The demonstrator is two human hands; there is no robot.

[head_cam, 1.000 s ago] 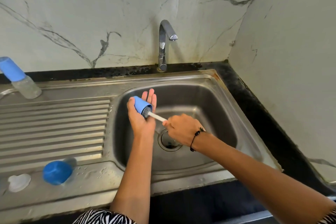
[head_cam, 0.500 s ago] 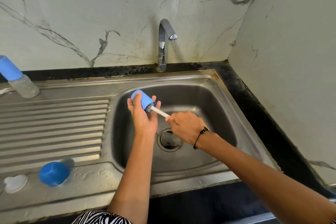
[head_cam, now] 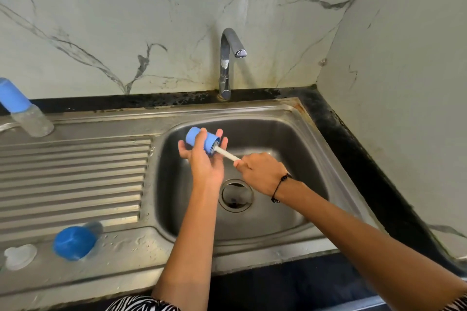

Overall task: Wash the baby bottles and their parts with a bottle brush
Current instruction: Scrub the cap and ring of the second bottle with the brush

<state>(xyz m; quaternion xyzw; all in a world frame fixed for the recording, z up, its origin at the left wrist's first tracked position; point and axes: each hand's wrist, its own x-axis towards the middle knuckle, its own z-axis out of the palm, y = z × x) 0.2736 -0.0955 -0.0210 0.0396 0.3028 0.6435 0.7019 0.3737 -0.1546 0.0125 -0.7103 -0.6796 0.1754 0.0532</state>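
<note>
**Brush in cap, over the basin**

Left hand [head_cam: 202, 159] curled around a light-blue cylindrical plastic bottle cap [head_cam: 202, 140], thumb across its top, open end facing right. Right hand [head_cam: 262, 173] fisted tight on the white plastic handle of a bottle brush [head_cam: 226, 153], bristles inside the cap. Below both: stainless steel sink basin [head_cam: 290, 149], walls well apart from either hand. Far left: ridged draining board [head_cam: 75, 179], clear capped bottle [head_cam: 25, 113], overturned blue bottle [head_cam: 74, 242], translucent teat [head_cam: 20, 256].
</note>
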